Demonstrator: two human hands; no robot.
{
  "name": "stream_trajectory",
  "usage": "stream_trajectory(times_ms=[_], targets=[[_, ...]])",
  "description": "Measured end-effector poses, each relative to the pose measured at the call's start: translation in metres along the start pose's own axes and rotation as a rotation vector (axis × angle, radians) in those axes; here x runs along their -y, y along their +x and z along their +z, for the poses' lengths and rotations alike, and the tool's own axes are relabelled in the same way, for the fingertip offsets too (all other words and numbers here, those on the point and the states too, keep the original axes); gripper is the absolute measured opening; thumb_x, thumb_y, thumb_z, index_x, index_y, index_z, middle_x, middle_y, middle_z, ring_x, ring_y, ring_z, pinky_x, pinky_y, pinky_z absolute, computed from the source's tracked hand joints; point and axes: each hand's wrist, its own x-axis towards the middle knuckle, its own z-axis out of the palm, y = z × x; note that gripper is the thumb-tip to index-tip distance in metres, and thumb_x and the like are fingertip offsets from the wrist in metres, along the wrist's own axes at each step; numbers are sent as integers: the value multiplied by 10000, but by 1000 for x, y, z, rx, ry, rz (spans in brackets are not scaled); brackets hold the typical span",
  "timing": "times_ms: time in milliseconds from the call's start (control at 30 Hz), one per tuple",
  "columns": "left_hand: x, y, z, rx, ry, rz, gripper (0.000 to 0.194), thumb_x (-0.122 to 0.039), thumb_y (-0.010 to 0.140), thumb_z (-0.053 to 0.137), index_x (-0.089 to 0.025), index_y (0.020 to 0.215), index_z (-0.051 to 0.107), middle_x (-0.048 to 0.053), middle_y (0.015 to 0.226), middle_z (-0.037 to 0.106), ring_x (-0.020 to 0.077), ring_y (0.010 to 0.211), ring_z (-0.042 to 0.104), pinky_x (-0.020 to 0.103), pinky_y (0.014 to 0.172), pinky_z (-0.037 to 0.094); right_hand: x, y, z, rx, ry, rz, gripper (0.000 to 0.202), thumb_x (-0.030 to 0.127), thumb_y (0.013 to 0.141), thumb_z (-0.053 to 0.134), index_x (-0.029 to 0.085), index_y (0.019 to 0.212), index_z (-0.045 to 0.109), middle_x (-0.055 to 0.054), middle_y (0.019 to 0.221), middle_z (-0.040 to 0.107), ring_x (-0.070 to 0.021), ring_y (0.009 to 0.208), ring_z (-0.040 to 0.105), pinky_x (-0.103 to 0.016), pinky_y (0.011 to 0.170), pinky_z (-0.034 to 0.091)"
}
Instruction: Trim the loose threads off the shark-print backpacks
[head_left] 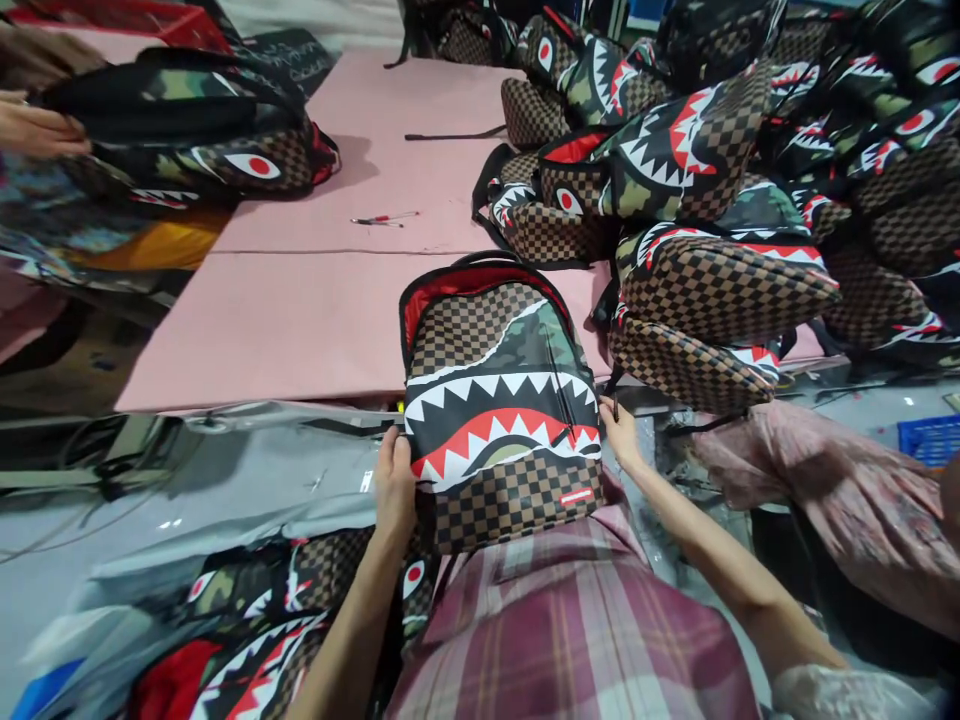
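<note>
A checkered backpack [502,400] with a shark-mouth print and red lining stands upright on my lap, leaning at the front edge of the pink table. My left hand [394,480] grips its left side, fingers wrapped behind the edge. At the right side, my right hand [621,432] is closed on something small and dark beside the bag; it is too small to name. The bag's top flap shows its red lining under a black rim.
The pink table [262,320] bears small red-handled snips [382,218]. Similar backpacks [720,290] are piled at the right. A person's hand [41,128] holds another backpack [225,140] at the upper left. More bags [262,640] lie low on the left.
</note>
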Motion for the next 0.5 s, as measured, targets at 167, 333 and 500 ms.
stream_trajectory(times_ms=[167, 333, 500], targets=[[-41, -21, 18, -34, 379, 612, 385, -303, 860, 414, -89, 1163, 517, 119, 1244, 478, 220, 1213, 384, 374, 1045, 287, 47, -16, -10, 516, -528, -615, 439, 184, 810, 442, 261, 1235, 522, -33, 1362, 397, -172, 995, 560, -275, 797, 443], [-47, -30, 50, 220, 854, 894, 348, -238, 858, 392, -117, 1136, 563, 103, 1244, 498, 293, 1278, 278, 508, 1058, 145, 56, -20, 10, 529, -347, -393, 283, 188, 843, 405, 168, 967, 658, -58, 1021, 634, -170, 853, 603, -278, 747, 453], [-36, -29, 53, 266, 990, 897, 379, -230, 878, 381, -131, 1220, 510, 76, 1314, 447, 291, 1303, 237, 515, 1064, 30, 30, -52, 12, 554, 89, -303, 182, 258, 830, 507, 197, 863, 675, -30, 936, 657, -161, 877, 616, -296, 811, 482]])
